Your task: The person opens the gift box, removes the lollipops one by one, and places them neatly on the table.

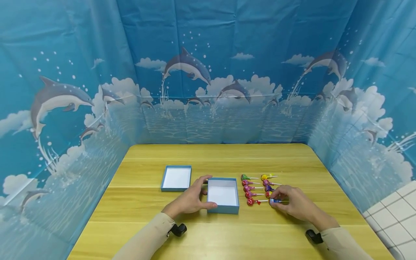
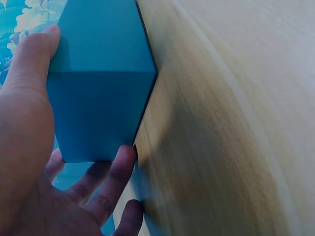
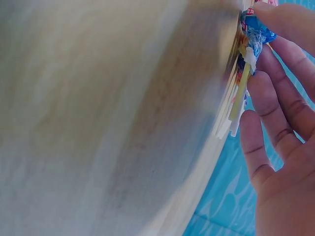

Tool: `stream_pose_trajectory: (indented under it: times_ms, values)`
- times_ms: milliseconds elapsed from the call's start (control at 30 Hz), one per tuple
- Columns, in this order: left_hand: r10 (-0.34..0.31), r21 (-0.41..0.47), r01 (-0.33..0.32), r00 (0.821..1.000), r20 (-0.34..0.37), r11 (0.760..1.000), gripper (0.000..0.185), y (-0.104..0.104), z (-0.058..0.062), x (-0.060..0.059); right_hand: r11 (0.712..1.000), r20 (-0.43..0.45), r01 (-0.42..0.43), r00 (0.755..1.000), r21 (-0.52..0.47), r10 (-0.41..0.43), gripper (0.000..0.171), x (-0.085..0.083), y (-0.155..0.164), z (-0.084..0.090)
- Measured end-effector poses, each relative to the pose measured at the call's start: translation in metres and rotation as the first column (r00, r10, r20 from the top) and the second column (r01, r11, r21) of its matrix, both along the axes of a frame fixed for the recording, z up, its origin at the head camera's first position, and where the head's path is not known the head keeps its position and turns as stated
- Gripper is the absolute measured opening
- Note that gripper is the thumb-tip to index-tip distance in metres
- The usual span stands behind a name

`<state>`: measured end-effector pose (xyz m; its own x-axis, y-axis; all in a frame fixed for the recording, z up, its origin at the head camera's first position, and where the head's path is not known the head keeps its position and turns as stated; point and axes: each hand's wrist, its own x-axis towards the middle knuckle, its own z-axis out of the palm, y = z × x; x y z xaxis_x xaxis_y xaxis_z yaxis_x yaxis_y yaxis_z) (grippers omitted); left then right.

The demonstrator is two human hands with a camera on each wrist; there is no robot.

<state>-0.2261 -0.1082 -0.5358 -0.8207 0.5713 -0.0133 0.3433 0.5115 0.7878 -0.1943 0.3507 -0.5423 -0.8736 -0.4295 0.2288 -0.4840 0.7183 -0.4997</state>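
Note:
A blue open box (image 1: 222, 209) with a white inside stands on the table, and my left hand (image 1: 191, 198) grips it from the left. The left thumb (image 2: 37, 54) lies along one outer side of the box, while the fingers reach round its far left corner. My right hand (image 1: 292, 202) pinches a blue-wrapped lollipop (image 1: 274, 201) between thumb and fingertips at the near end of the right column of lollipops. In the right wrist view, the blue wrapper (image 3: 257, 35) shows beneath the thumb, with a pale yellow stick (image 3: 239, 93) pointing away from it.
Left of the box lies a shallow blue lid (image 1: 176, 178), white side up. Several lollipops in two columns, such as a red one (image 1: 250, 201) and a yellow one (image 1: 264, 177), lie right of the box. A dolphin-print curtain (image 1: 214, 122) surrounds the wooden table (image 1: 211, 234).

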Motion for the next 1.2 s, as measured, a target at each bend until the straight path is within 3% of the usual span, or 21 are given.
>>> stream_pose_trajectory:
  times_ms: [1000, 1200]
  values:
    - [0.001, 0.003, -0.001, 1.000, -0.006, 1.000, 0.110, 0.0000, -0.0020, -0.0023, 0.997, -0.069, -0.073, 0.995, -0.029, 0.071, 0.029, 0.0019, 0.0034, 0.0020]
    - [0.001, -0.003, -0.001, 1.000, -0.012, 1.000, 0.110, 0.0003, -0.0005, -0.0015, 0.997, -0.129, -0.075, 0.989, -0.031, 0.070, 0.031, 0.0050, 0.0026, 0.0045]
